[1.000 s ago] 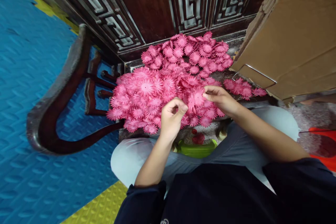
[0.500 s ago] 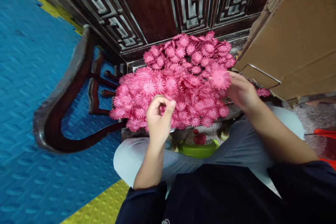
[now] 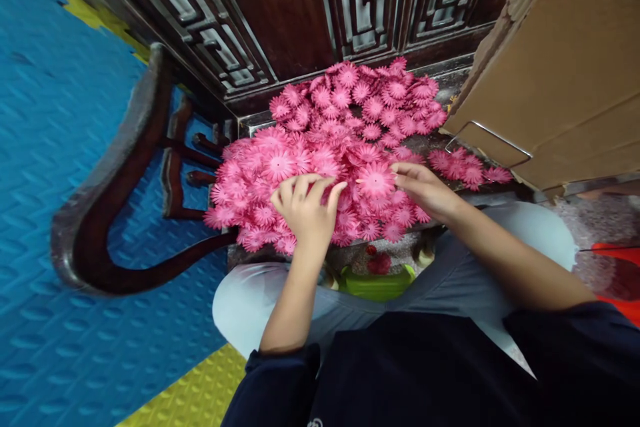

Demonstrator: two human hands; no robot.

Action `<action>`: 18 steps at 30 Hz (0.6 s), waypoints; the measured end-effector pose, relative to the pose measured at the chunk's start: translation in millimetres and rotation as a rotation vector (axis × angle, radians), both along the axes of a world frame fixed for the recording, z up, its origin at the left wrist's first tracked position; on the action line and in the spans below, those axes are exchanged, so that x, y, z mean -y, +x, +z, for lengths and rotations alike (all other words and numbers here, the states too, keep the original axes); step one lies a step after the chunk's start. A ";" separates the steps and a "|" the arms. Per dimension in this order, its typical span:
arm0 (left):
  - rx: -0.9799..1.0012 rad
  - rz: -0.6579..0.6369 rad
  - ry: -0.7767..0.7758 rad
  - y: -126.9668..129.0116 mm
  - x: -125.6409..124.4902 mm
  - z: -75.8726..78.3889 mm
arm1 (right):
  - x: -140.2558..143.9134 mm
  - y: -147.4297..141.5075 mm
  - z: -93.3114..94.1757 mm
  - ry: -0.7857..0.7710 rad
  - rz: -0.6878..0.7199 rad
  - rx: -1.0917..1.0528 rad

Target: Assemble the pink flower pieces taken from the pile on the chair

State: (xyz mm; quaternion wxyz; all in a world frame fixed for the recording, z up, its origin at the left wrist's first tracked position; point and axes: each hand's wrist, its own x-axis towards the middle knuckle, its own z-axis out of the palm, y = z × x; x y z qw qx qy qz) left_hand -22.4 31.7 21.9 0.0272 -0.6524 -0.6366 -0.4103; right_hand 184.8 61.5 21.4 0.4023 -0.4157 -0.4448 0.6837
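Landmark: the flower heap (image 3: 280, 197), piled on the dark wooden bench (image 3: 427, 143); places below are read from it.
Armrest (image 3: 85, 227): left of the heap, curving out away from it.
Left hand (image 3: 310, 217): over the front part of the heap, back of the hand turned up to you.
Left grip: fingers spread and lightly curled, your thumb standing clear of the forefinger; nothing visible in it. Contact between your fingertips and the heap cannot be made out.
Controlling gap: your left thumb and the held flower stand near but apart, with heap flowers showing between them.
Held flower (image 3: 376, 180): in front of the heap's right part, between your two hands, right of the left grip and directly left of the right grip. The flower is round, with no long axis for you to align; its dark-dotted face is turned toward you.
Right hand (image 3: 424, 190): at the heap's right edge; the nearer hand, already touching the held flower.
Right grip: your thumb and forefinger pinched together on the flower's right rim.
Small cluster (image 3: 463, 168): right of the heap, apart from it.
Cardboard (image 3: 575, 80): right of the heap, beyond the small cluster.
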 end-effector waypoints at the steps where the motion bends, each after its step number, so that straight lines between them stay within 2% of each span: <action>1: -0.004 0.003 0.015 2.0 1.8 1.5 | 0.0 -0.2 -1.2 0.002 -0.002 -0.003; 4: -0.023 -0.024 0.083 11.6 9.8 6.6 | 0.6 -1.5 -4.9 -0.019 0.011 -0.033; 9: -0.030 -0.221 0.113 31.8 23.2 8.8 | 3.9 -6.1 -4.7 0.012 0.140 -0.046; 13: -0.007 -0.191 0.058 39.7 25.3 3.9 | 5.6 -9.1 -0.8 0.044 0.195 -0.003; 18: 0.034 -0.178 0.000 40.5 25.8 6.0 | 4.6 -9.8 0.3 0.063 0.157 0.012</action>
